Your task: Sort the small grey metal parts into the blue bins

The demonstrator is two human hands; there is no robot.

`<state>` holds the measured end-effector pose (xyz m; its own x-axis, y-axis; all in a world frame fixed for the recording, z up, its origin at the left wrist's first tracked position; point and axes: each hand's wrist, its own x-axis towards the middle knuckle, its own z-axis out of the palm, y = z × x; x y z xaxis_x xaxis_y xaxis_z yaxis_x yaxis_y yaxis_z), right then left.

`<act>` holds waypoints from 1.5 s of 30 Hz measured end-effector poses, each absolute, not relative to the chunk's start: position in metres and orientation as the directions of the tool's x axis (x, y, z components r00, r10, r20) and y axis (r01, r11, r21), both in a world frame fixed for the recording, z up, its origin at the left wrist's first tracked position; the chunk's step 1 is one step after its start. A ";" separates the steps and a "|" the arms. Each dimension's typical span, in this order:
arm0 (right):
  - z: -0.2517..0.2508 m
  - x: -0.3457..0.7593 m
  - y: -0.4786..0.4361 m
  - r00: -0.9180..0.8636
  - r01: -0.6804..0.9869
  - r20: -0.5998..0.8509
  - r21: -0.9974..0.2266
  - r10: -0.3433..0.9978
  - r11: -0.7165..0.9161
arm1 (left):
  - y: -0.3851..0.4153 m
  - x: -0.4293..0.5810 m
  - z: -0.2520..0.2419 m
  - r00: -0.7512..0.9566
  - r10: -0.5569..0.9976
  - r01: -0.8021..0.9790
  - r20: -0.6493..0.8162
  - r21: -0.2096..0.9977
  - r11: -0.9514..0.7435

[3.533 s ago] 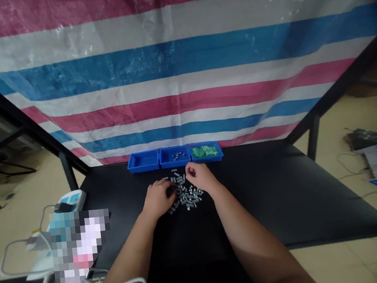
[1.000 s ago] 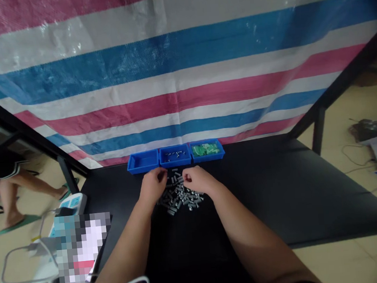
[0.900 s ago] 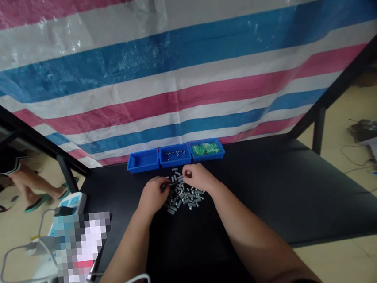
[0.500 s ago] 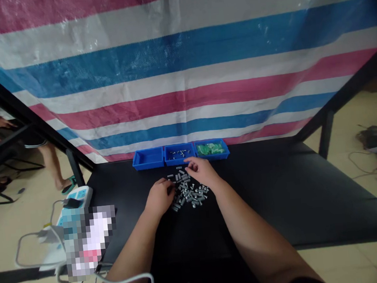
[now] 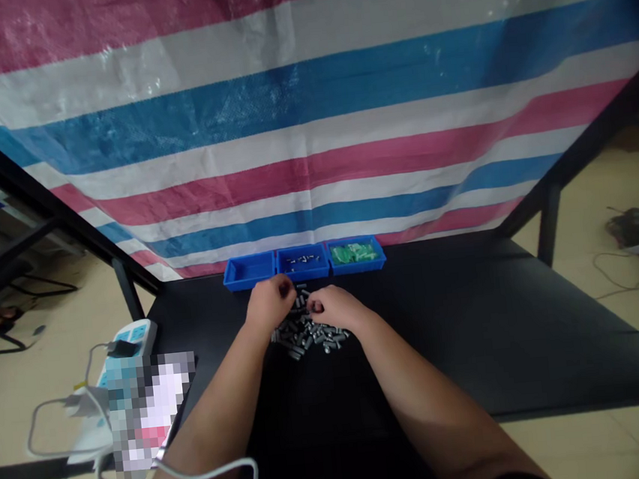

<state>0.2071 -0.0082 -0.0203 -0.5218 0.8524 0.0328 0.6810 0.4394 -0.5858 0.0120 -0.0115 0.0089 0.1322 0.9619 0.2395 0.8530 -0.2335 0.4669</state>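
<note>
The left hand's grip (image 5: 271, 303) is curled, fingertips together, just above the far edge of a heap of small grey metal screws (image 5: 309, 337) on a matte black surface (image 5: 448, 347). The right hand's grip (image 5: 337, 308) is pressed together, resting on the heap. Whether either pinches a screw is too small to tell.

The left hand (image 5: 271, 303) has moved up along the pile of grey screws (image 5: 306, 338) to its far end, while the right hand (image 5: 336, 308) has drawn back from the middle blue bin (image 5: 303, 276) to rest over the pile.
</note>
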 end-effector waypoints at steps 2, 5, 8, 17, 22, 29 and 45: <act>-0.020 0.208 -0.008 -0.522 0.670 0.040 -0.599 0.852 0.438 | 0.004 0.016 0.015 0.107 0.946 0.850 0.306 0.466 -0.247; -0.022 0.210 -0.007 -0.528 0.644 0.053 -0.626 0.848 0.440 | 0.017 0.017 0.017 0.072 0.931 0.854 0.359 0.459 -0.243; -0.024 0.212 -0.006 -0.535 0.625 0.068 -0.638 0.842 0.449 | 0.013 0.011 0.012 0.059 0.929 0.861 0.364 0.452 -0.232; -0.023 0.213 -0.005 -0.524 0.677 0.051 -0.582 0.850 0.452 | -0.050 -0.015 -0.020 0.053 0.959 0.843 0.279 0.502 -0.193; -0.025 0.206 -0.007 -0.479 0.766 0.014 -0.482 0.878 0.426 | -0.083 -0.021 -0.033 0.087 0.947 0.789 0.308 0.560 -0.254; -0.026 0.207 -0.008 -0.512 0.668 0.133 -0.559 0.848 0.491 | -0.110 -0.025 -0.051 0.114 0.925 0.706 0.363 0.625 -0.333; -0.026 0.220 0.010 -0.124 0.653 0.305 -0.691 0.944 0.309 | -0.111 -0.028 -0.051 0.185 0.930 0.730 0.319 0.589 -0.347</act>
